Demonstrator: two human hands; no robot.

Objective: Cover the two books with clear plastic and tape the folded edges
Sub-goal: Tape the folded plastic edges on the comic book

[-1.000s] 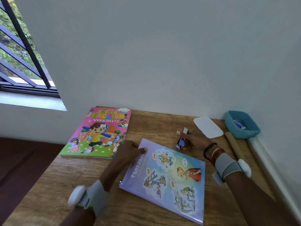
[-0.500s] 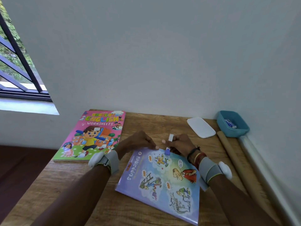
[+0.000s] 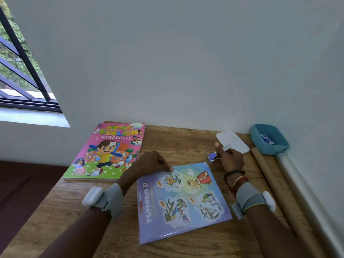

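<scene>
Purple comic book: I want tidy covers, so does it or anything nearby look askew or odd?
The purple book lies skewed on the table, edges out of line with the table's, while the left hand holds its far corner. A white lid lies beside the blue tray. Nothing looks spilled or damaged.

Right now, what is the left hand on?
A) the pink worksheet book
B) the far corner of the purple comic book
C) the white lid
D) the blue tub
B: the left hand holds the far corner of the purple comic book; the pink worksheet book lies apart beside it, and the right hand holds a small blue tape dispenser.
</scene>
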